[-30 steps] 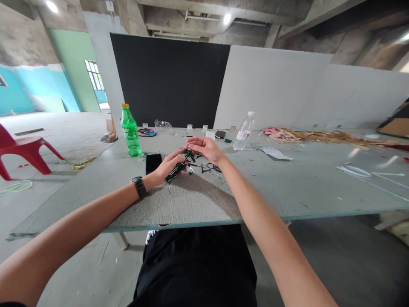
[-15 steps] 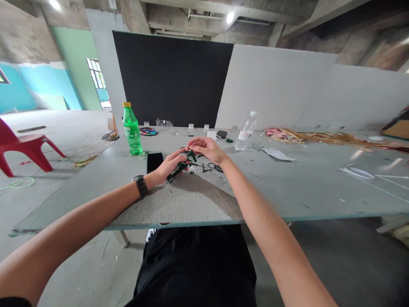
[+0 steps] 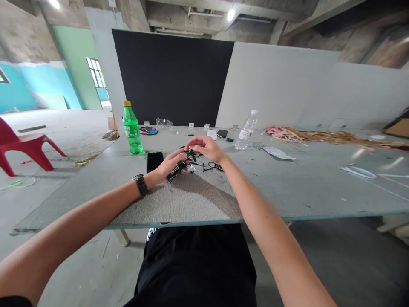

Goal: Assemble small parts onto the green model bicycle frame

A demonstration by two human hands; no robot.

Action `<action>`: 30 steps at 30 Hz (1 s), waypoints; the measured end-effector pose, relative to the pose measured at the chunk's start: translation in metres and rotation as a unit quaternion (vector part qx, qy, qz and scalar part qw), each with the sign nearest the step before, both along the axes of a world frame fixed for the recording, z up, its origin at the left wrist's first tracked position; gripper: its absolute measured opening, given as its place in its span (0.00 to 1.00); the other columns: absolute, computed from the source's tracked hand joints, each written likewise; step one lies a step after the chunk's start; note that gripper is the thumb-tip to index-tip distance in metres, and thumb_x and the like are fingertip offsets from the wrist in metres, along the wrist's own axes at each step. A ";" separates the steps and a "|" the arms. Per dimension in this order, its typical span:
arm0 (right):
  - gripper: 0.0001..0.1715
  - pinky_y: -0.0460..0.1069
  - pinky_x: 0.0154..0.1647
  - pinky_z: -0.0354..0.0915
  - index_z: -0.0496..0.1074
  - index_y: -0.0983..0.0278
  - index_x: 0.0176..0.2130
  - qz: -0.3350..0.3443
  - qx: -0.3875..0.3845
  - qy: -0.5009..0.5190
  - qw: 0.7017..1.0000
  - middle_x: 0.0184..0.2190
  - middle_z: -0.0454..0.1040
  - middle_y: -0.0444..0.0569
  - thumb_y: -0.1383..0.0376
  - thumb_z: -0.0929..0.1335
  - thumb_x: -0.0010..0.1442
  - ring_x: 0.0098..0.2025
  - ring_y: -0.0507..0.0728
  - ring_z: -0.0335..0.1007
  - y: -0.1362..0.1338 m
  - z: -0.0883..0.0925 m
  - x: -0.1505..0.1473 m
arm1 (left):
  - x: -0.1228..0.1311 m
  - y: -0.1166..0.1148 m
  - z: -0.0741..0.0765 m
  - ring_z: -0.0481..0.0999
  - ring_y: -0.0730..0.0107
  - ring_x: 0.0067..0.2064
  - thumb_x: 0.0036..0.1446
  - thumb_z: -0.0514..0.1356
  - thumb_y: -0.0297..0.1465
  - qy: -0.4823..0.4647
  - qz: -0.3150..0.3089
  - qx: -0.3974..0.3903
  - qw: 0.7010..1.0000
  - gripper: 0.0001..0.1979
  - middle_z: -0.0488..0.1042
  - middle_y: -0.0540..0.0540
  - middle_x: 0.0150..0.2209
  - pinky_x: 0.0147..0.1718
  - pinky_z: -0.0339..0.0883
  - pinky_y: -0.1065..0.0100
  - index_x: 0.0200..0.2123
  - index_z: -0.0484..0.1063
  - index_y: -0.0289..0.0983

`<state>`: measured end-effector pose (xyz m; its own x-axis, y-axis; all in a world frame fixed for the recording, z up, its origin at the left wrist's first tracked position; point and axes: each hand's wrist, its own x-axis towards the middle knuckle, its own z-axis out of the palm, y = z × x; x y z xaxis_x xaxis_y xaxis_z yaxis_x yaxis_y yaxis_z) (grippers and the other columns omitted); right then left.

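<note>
Over the table, my left hand (image 3: pixel 170 165) wraps its fingers round a small dark green and black assembly (image 3: pixel 175 172), which lies tilted with its near end toward me. My right hand (image 3: pixel 207 148) is bent over the far end of that assembly, its thumb and fingertips pinched together there. Whatever sits between those fingertips is too small to make out. Small black parts (image 3: pixel 205 167) and a black ring-shaped piece (image 3: pixel 216 166) lie on the table just right of the hands. A black phone-like slab (image 3: pixel 155 162) rests beside my left wrist.
A green bottle with a yellow cap (image 3: pixel 132 132) stands at the left of the table (image 3: pixel 287 187). Farther back are a clear bottle (image 3: pixel 246 131), a white case (image 3: pixel 211 134) and a paper sheet (image 3: pixel 277 153). Strips of scrap (image 3: pixel 332 138) lie far right; a red chair (image 3: pixel 28 147) stands left.
Both hands keep nearly the same pose on the assembly. The view has shifted very slightly; nothing has been picked up or let go.
</note>
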<state>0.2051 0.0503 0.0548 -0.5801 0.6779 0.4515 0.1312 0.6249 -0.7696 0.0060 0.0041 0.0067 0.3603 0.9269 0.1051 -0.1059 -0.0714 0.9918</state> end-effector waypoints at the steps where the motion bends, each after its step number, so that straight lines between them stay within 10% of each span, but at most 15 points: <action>1: 0.10 0.52 0.39 0.66 0.77 0.60 0.41 0.003 0.002 0.004 1.000 0.39 0.79 0.49 0.59 0.69 0.61 0.39 0.55 0.72 0.000 -0.001 -0.001 | 0.000 0.000 0.000 0.79 0.66 0.36 0.63 0.59 0.36 -0.002 0.000 0.000 1.000 0.28 0.78 0.42 0.45 0.31 0.69 0.68 0.66 0.63 0.43; 30: 0.13 0.50 0.35 0.62 0.80 0.60 0.37 0.004 -0.027 -0.025 0.999 0.38 0.80 0.47 0.58 0.66 0.62 0.33 0.53 0.65 -0.005 0.002 -0.001 | -0.001 0.001 -0.001 0.78 0.65 0.36 0.62 0.60 0.38 0.009 -0.017 0.023 1.000 0.25 0.77 0.42 0.44 0.31 0.68 0.69 0.61 0.67 0.42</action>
